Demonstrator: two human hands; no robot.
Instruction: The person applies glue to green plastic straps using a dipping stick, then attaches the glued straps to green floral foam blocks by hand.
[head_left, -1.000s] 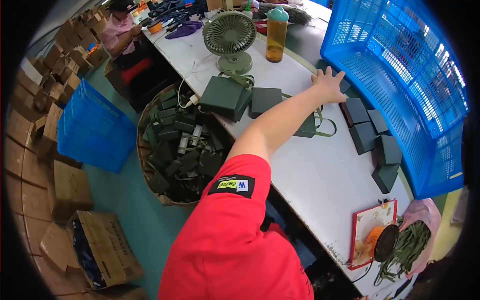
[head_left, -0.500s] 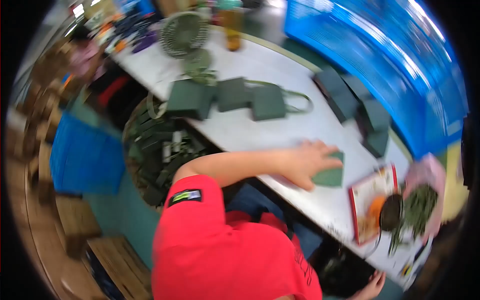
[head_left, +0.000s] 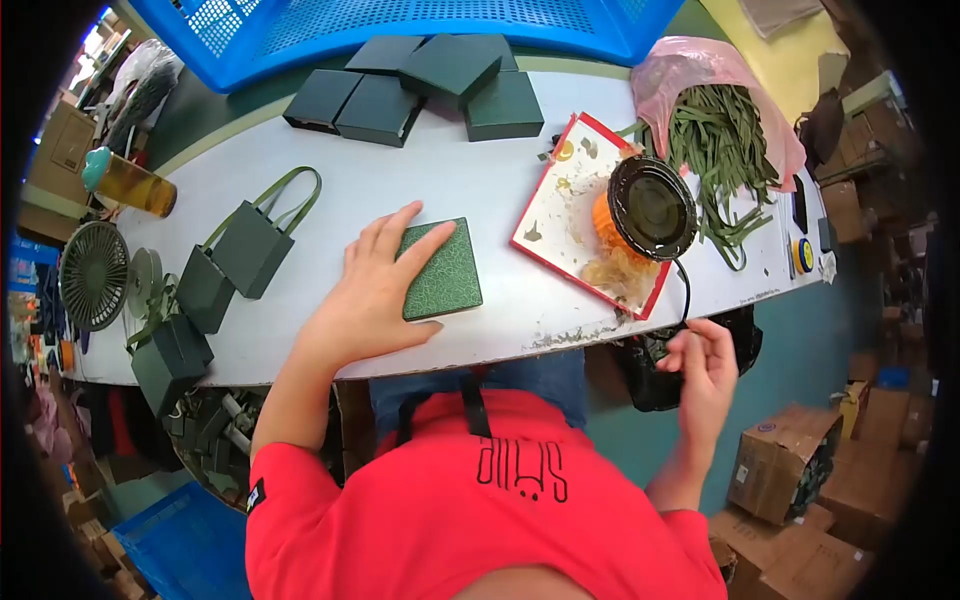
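Observation:
My left hand (head_left: 372, 288) lies flat with its fingers spread over the left side of a green square piece (head_left: 446, 272), which has a crackled pattern and dark edges. The square rests on the white table near its front edge. My right hand (head_left: 703, 368) is raised just off the front edge, fingers curled in, beside a black cord (head_left: 686, 290). Whether it grips anything small is hidden. Above it, a round black pot (head_left: 652, 208) with dark contents sits on an orange base (head_left: 607, 228) over a stained, red-edged white board (head_left: 552, 222).
Dark green boxes (head_left: 378, 105) are stacked at the back before a blue crate (head_left: 420, 35). Boxes with strap handles (head_left: 252, 248), a fan (head_left: 94, 275) and a bottle (head_left: 130, 183) stand left. A pink bag (head_left: 660, 75) spills green straps (head_left: 725, 135) at right. Cartons (head_left: 780, 462) cover the floor.
My view has swung round to face the table squarely, and the blur is gone. My left hand stays on the green square. My right hand, partly cut off before, now shows fully.

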